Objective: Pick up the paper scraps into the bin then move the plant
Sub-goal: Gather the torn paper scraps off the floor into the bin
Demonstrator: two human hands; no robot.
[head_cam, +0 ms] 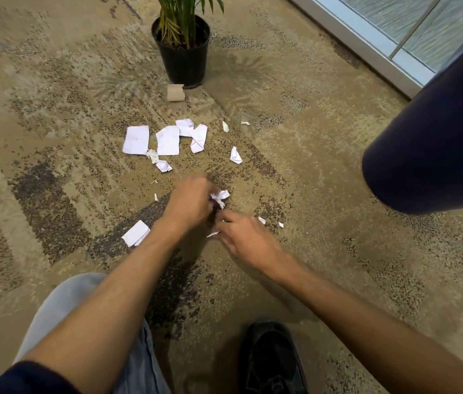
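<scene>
Left hand (189, 201) is clutching crumpled scraps (219, 196), right hand (246, 237) is pinching a sliver just beside it (bit blurry). Most paper pieces (167, 139) are lying farther ahead, toward the plant (183, 38).

Navy sleeve (25, 376), grey trousers (62, 305), black shoe (273, 359)
</scene>
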